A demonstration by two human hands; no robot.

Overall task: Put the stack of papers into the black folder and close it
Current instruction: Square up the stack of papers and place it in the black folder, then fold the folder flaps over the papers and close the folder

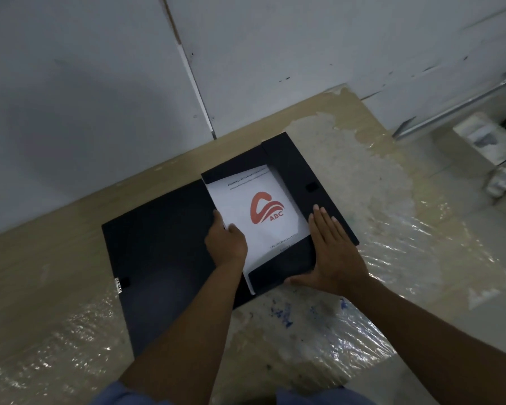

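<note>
Lying open on the table (pixel 392 176), the folder (pixel 158 244) holds the papers (pixel 260 206); left hand (pixel 227 244) grips their edge, right hand (pixel 333 255) rests flat, holding nothing.

Both bare forearms are stretched forward from the near edge, blue sleeves seen at the elbows. The left hand (pixel 227 240) is curled, its thumb laid over and fingers tucked under in a pinching grip. The right hand (pixel 335 252) is laid flat, palm down, fingers straight and together, thumb spread leftward.
</note>
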